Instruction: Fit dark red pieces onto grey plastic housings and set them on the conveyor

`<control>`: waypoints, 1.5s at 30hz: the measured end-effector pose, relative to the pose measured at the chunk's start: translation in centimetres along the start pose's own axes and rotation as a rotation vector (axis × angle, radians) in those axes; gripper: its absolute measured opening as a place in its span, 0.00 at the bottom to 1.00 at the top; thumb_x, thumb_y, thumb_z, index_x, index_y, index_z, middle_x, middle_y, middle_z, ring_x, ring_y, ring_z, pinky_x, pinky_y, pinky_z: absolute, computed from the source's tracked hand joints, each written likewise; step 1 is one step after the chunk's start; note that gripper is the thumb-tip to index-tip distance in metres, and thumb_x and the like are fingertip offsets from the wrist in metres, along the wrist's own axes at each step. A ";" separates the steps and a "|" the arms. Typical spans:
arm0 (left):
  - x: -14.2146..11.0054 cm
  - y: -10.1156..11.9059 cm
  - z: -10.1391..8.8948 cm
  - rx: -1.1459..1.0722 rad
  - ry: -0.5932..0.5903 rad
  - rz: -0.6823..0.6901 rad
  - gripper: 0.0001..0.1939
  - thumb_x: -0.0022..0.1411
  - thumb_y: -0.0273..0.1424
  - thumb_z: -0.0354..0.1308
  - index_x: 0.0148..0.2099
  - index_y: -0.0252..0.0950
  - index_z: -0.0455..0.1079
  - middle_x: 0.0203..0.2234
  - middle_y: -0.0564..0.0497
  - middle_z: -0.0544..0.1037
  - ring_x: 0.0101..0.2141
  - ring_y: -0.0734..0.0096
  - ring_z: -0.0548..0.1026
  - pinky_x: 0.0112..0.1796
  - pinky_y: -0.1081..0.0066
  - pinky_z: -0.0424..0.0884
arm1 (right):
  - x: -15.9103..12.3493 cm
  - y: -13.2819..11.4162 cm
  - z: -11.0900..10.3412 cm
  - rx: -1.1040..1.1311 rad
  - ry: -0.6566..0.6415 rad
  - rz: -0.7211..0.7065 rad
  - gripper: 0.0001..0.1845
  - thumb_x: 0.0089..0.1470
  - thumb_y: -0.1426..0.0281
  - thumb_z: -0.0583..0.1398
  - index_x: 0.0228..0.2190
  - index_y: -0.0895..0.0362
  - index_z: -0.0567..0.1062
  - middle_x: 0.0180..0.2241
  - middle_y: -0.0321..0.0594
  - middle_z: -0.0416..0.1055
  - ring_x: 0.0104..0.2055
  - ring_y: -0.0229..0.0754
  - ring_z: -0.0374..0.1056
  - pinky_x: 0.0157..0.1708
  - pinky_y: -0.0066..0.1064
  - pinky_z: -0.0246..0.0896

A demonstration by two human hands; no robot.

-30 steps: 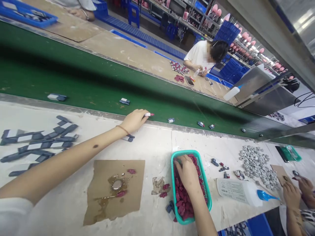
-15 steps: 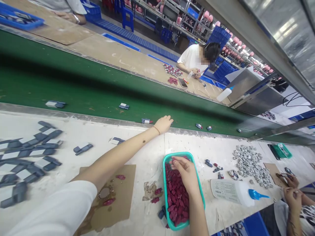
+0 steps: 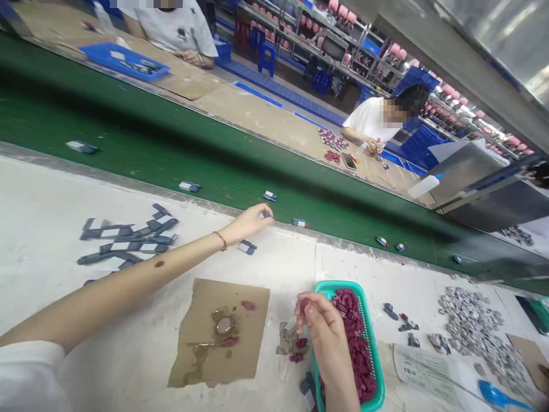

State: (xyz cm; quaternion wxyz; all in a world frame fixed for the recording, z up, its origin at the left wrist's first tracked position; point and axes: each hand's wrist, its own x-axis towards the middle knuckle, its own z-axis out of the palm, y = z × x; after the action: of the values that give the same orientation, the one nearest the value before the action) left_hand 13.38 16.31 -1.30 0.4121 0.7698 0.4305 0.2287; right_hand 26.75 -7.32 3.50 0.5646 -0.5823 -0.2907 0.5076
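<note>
My left hand [image 3: 249,222] reaches out at the near edge of the green belt, its fingers closed on a small dark blue-grey plastic piece [image 3: 266,214]. Just below that hand, another grey-blue piece with a white face [image 3: 247,247] lies on the white table. My right hand [image 3: 325,329] is at the left rim of a turquoise basket [image 3: 377,366] full of maroon plastic pieces [image 3: 354,326]. Pinched between its thumb and fingers is one maroon piece [image 3: 305,304], partly hidden. Under it, a couple of maroon pieces [image 3: 297,357] rest by a stained scrap.
A stained cardboard sheet [image 3: 184,355] bears a wet round patch and maroon pieces. Grey-blue pieces [image 3: 128,243] cluster at left. A white bottle [image 3: 422,372] with a blue nozzle lies right, near a heap of grey parts [image 3: 467,320]. Co-workers sit across the green belt [image 3: 141,154].
My right hand has moved from over the basket to its left side with a maroon piece. My left hand has drawn back to the belt's edge, a dark piece now showing in its fingers. The view has shifted.
</note>
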 end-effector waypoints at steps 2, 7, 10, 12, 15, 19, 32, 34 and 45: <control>1.0 -0.9 -1.8 0.101 0.078 -0.042 0.10 0.60 0.30 0.54 0.44 0.35 0.69 0.33 0.49 0.78 0.36 0.62 0.76 0.36 0.68 0.71 | 0.1 0.7 1.7 -0.028 0.018 0.024 0.18 0.48 0.55 0.66 0.34 0.55 0.78 0.23 0.33 0.69 0.22 0.34 0.62 0.23 0.24 0.59; 5.0 -1.1 -2.6 0.309 0.058 -0.053 0.16 0.64 0.34 0.57 0.53 0.37 0.67 0.43 0.47 0.76 0.42 0.59 0.75 0.43 0.59 0.72 | 0.3 2.7 4.4 -0.060 0.024 0.042 0.22 0.44 0.49 0.66 0.29 0.56 0.74 0.18 0.30 0.64 0.19 0.32 0.56 0.18 0.23 0.51; 7.0 -0.6 -1.5 0.402 -0.004 -0.034 0.17 0.66 0.34 0.57 0.55 0.34 0.66 0.50 0.43 0.72 0.45 0.60 0.74 0.44 0.55 0.73 | 0.6 4.1 4.9 -0.147 0.028 0.073 0.24 0.44 0.47 0.65 0.23 0.57 0.71 0.15 0.29 0.61 0.16 0.31 0.51 0.16 0.23 0.47; 7.8 -0.4 -0.9 0.449 -0.028 -0.027 0.17 0.66 0.34 0.57 0.55 0.34 0.66 0.50 0.43 0.72 0.45 0.59 0.74 0.43 0.56 0.74 | 0.7 5.2 5.0 -0.205 0.050 0.050 0.24 0.46 0.48 0.63 0.21 0.56 0.70 0.14 0.29 0.60 0.16 0.32 0.51 0.17 0.24 0.47; 7.9 -0.4 -0.4 0.493 -0.041 -0.001 0.17 0.66 0.34 0.57 0.55 0.34 0.66 0.50 0.43 0.72 0.45 0.59 0.74 0.44 0.55 0.74 | 0.5 6.5 5.3 -0.340 0.045 -0.036 0.21 0.50 0.52 0.62 0.20 0.56 0.71 0.15 0.31 0.62 0.18 0.34 0.56 0.20 0.25 0.51; 6.0 -1.1 -1.1 0.518 -0.052 0.032 0.16 0.66 0.35 0.56 0.53 0.33 0.68 0.48 0.44 0.73 0.44 0.60 0.75 0.44 0.55 0.73 | 0.2 7.3 6.1 -0.581 -0.089 -0.151 0.15 0.56 0.60 0.59 0.24 0.56 0.74 0.19 0.34 0.70 0.21 0.37 0.62 0.22 0.26 0.56; -7.5 -4.4 -6.2 0.345 0.038 0.016 0.23 0.66 0.30 0.38 0.59 0.32 0.63 0.55 0.41 0.71 0.55 0.59 0.69 0.54 0.62 0.63 | 1.8 8.3 7.5 -1.203 -0.347 -0.857 0.23 0.68 0.68 0.44 0.23 0.54 0.68 0.21 0.39 0.70 0.23 0.40 0.67 0.24 0.29 0.60; -9.6 -4.1 -6.0 0.177 -0.006 -0.019 0.23 0.65 0.32 0.40 0.58 0.35 0.65 0.50 0.45 0.76 0.51 0.62 0.73 0.50 0.66 0.68 | 1.8 8.2 7.6 -1.213 -0.333 -0.862 0.24 0.69 0.68 0.43 0.23 0.54 0.67 0.20 0.39 0.70 0.22 0.40 0.67 0.23 0.29 0.60; -16.5 -1.6 -3.8 -0.911 -0.035 -0.581 0.20 0.43 0.42 0.71 0.34 0.35 0.73 0.27 0.48 0.80 0.32 0.66 0.75 0.31 0.72 0.66 | 1.7 7.8 7.0 -0.936 -0.248 -0.583 0.21 0.66 0.64 0.49 0.24 0.55 0.71 0.18 0.34 0.69 0.18 0.36 0.63 0.20 0.26 0.57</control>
State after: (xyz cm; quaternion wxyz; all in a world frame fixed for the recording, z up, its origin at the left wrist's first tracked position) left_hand 1.27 4.37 -0.49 0.7577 0.3658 0.4761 0.2559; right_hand 19.03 -4.77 -3.29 0.3247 -0.6023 -0.6978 0.2120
